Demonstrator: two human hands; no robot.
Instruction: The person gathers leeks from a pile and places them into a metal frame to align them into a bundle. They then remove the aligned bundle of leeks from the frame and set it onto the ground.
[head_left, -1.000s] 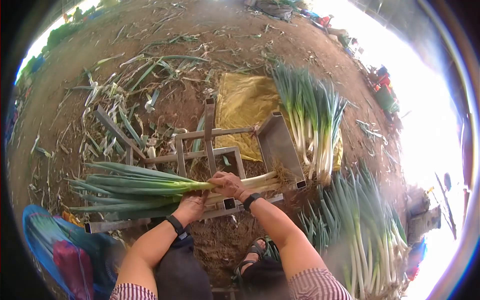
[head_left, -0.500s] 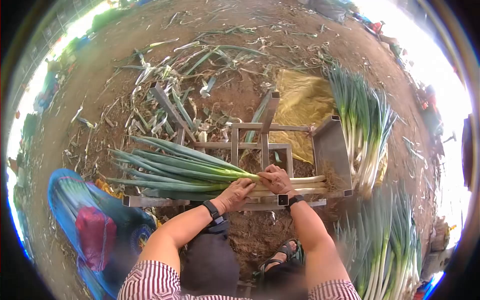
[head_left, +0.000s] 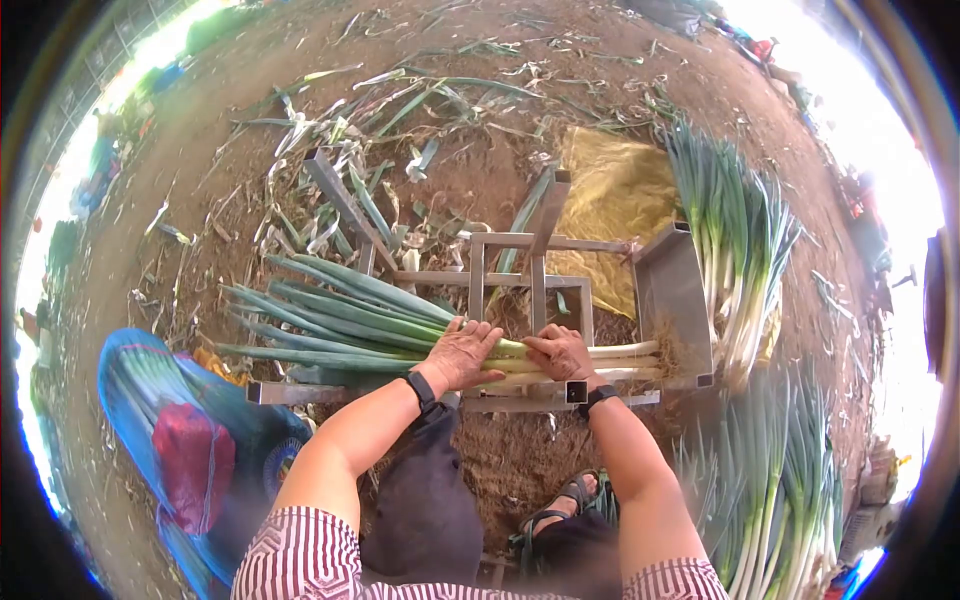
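A bunch of long green onions point(head_left: 345, 312) lies lengthwise across a metal frame point(head_left: 555, 240), leaves to the left and white stalks to the right. The stringy roots point(head_left: 680, 358) rest by the frame's upright end plate point(head_left: 676, 290). My left hand point(head_left: 463, 354) lies over the bunch where the leaves turn pale, its fingers curved round the top. Just to its right, my right hand point(head_left: 560, 352) is closed on the pale stalks. The undersides of the stalks and some fingertips are hidden.
More green onions stand in piles at the right point(head_left: 735, 235) and lower right point(head_left: 770, 480). A yellow sheet point(head_left: 610, 210) lies beyond the frame. Leaf scraps point(head_left: 340, 130) litter the soil. At lower left is a blue bag point(head_left: 125, 375) with a red bundle point(head_left: 190, 465).
My left hand has shifted up and slightly left, now lying further over the top of the bunch. My right hand stays on the stalks. The view has moved slightly.
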